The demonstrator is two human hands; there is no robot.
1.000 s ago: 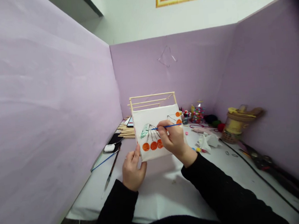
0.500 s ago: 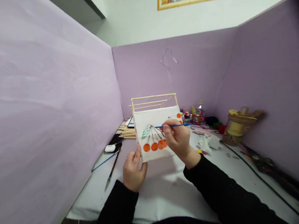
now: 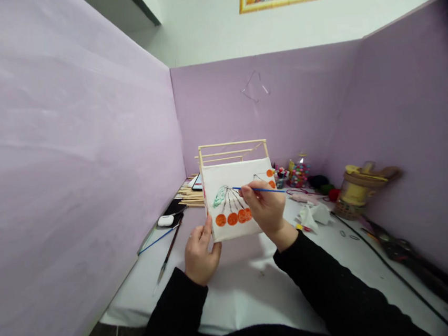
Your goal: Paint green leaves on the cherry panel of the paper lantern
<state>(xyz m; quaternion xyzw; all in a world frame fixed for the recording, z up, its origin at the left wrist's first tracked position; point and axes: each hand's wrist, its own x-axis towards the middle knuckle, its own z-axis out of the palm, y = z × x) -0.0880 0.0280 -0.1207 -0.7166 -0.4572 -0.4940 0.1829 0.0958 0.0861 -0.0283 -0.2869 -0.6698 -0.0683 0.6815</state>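
Note:
My left hand (image 3: 201, 252) grips the lower left edge of a white panel (image 3: 228, 175) painted with orange-red round fruits, dark stems and a green leaf. Thin wooden sticks form an open frame (image 3: 232, 144) rising behind the panel's top edge. Between the fingertips of my right hand (image 3: 266, 206) is a thin blue paintbrush (image 3: 268, 189), its tip pointing left at the upper ends of the stems. Whether the tip touches the surface I cannot tell. My right hand covers the panel's lower right part.
On the left lie a brown-handled brush (image 3: 169, 249), another blue brush (image 3: 157, 240), a white earphone case (image 3: 166, 221) and wooden sticks (image 3: 191, 196). To the right are crumpled tissue (image 3: 313, 216), a jar of colourful balls (image 3: 299, 173) and a yellow container (image 3: 351, 190). Purple partitions enclose the table.
The blue paintbrush has tilted, its rear end now lower and its tip slightly higher. My right hand has shifted a little with it. My left hand keeps its grip on the panel.

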